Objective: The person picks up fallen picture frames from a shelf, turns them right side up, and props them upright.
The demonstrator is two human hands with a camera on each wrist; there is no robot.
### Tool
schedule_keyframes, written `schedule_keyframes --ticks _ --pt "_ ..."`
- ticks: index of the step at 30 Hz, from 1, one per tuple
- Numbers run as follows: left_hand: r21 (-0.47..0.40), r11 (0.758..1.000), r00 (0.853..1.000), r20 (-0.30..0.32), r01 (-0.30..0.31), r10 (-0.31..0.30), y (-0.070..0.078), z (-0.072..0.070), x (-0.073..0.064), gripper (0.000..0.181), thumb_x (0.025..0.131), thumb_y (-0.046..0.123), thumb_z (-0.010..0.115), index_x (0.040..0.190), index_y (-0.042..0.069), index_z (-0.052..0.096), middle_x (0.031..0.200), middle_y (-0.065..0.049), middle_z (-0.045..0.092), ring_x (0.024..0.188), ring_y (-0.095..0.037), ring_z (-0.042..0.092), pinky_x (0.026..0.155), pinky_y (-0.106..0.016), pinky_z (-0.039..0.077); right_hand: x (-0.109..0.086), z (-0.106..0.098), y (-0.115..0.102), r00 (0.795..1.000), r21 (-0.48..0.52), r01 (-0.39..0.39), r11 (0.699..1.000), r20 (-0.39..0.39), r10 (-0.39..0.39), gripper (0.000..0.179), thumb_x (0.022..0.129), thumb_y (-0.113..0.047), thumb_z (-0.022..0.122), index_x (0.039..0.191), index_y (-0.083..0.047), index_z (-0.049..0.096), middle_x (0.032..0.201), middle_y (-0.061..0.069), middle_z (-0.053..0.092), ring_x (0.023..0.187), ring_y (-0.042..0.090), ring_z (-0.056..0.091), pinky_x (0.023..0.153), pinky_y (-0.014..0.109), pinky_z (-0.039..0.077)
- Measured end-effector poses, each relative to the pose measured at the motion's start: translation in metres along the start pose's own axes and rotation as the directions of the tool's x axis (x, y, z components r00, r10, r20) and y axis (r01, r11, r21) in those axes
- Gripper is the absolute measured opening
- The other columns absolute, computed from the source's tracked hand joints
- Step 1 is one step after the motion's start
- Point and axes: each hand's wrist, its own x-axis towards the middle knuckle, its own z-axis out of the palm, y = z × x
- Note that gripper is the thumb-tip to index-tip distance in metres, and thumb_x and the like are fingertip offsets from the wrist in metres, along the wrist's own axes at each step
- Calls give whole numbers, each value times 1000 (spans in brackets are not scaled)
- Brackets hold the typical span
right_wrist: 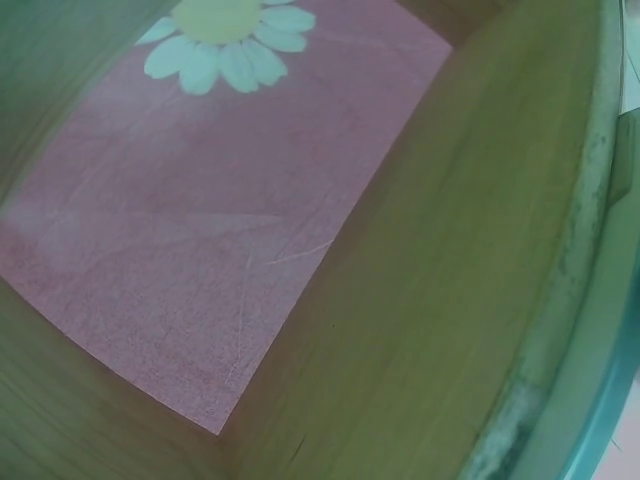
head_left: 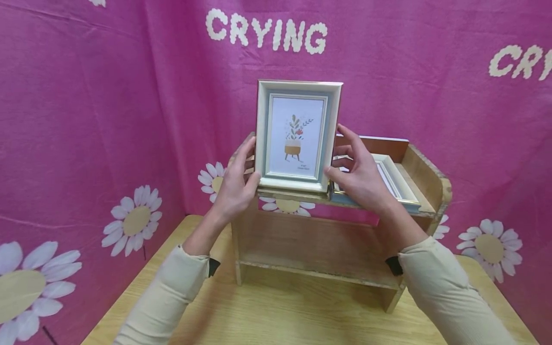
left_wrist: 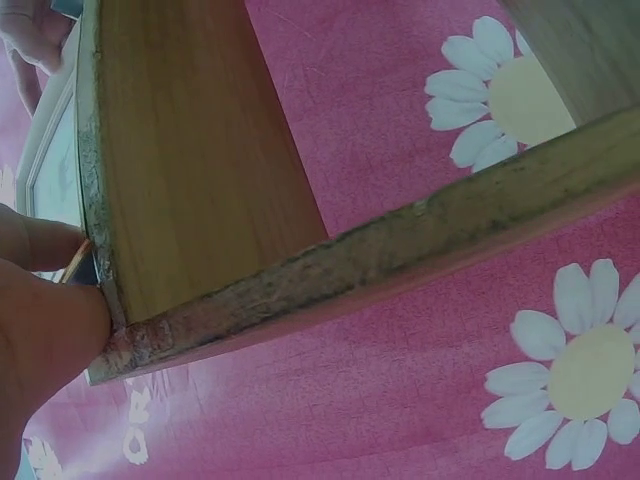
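A cream and pale blue picture frame point(head_left: 298, 136) stands upright at the front of the top board of a small wooden shelf point(head_left: 310, 239). Its print shows a potted plant. My left hand point(head_left: 235, 179) grips the left edge low down, thumb near the front corner. On the opposite edge, my right hand point(head_left: 360, 170) holds the frame with the thumb at the lower right and the fingers higher up. In the left wrist view, the left hand point(left_wrist: 45, 330) is at the board's corner beside the frame. The right wrist view shows mostly the shelf's underside point(right_wrist: 420, 270); the right hand is outside it.
A second picture frame point(head_left: 407, 189) lies flat on the shelf top, partly behind the right hand. The shelf has a raised side panel point(head_left: 427, 172) and a lower board point(head_left: 310, 244). It stands on a wooden table point(head_left: 284, 311) before a pink flowered cloth point(head_left: 409, 72).
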Motion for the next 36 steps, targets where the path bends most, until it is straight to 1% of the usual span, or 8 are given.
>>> schedule_keyframes --ticks 3,9,12,14,19,23,29,36 --pt "-24 1000 1000 -4 -9 9 -1 0 -1 69 91 -16 49 154 4 29 157 -11 33 121 -32 59 93 -40 56 -1 0 0 1000 -5 10 1000 -5 -10 83 88 12 59 157 -14 22 117 22 55 90 11 66 67 17 55" --pt "-44 999 1000 -5 -29 29 -1 -1 -2 69 91 -16 50 154 5 29 155 -11 35 121 -31 59 93 -43 56 0 3 -1 999 -4 26 1000 -35 -26 81 87 14 57 156 -13 24 117 22 56 91 15 65 71 16 55" --pt "-44 998 999 -9 -47 47 -2 -1 -2 69 91 -16 51 153 4 30 155 -12 36 119 -33 60 92 -44 57 1 5 -3 999 -25 11 1000 -51 -13 80 86 13 57 155 -14 26 117 21 57 93 20 65 74 18 56" --pt "-39 997 998 -12 -69 68 -3 -1 -3 68 91 -16 52 153 2 30 152 -15 39 117 -34 61 91 -44 57 2 6 -4 998 -50 -2 999 -56 -1 81 86 12 58 155 -15 26 117 22 57 95 25 65 75 18 56" --pt "-16 993 993 -18 -115 115 -6 -1 -5 66 90 -16 53 151 -1 31 151 -16 39 113 -34 62 92 -42 57 6 6 -8 998 -112 -35 993 -46 30 82 86 10 58 154 -16 22 117 24 58 98 33 65 75 18 55" --pt "2 992 992 -30 -126 126 -8 -1 -8 67 90 -16 53 151 -1 31 151 -16 38 112 -33 62 91 -41 57 11 7 -10 998 -120 -51 991 -34 48 81 86 11 58 152 -16 20 117 24 57 98 34 65 75 19 55" --pt "22 987 986 -36 -161 162 -10 0 -10 66 89 -16 55 148 -3 32 135 -24 46 109 -34 63 89 -42 58 17 10 -7 998 -129 -50 990 -40 45 80 84 14 55 150 -14 18 114 24 56 95 33 64 73 20 55" --pt "37 980 980 -38 -194 195 -10 3 -12 67 87 -14 59 148 -3 33 132 -25 47 107 -33 64 86 -38 60 20 11 -7 995 -166 -88 982 -67 78 81 84 13 53 150 -17 17 112 24 57 96 34 65 74 22 54"
